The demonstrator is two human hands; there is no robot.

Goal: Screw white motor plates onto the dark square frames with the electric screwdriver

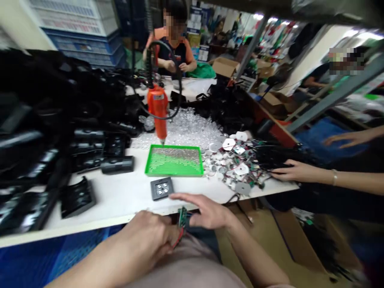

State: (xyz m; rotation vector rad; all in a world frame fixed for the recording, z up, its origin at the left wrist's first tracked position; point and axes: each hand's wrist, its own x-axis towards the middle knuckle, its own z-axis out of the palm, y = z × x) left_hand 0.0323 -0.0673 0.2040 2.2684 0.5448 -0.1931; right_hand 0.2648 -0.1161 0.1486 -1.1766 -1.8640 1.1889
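Note:
Both my hands are low, in front of the white table's near edge (126, 216). My left hand (150, 236) is closed, pinching red wires at the base of a small green circuit board (181, 217). My right hand (207, 210) pinches the same board from the right, its other fingers stretched out toward the left. Just beyond them on the table lies a small dark square part with round metal dots (162, 188).
A green tray (174, 161) of tiny screws sits mid-table under a hanging orange electric screwdriver (158, 108). Black plastic housings (54, 132) pile up on the left; white discs with wires (237, 164) lie right, where another person's hand (292, 172) rests. A seated person works at the far end.

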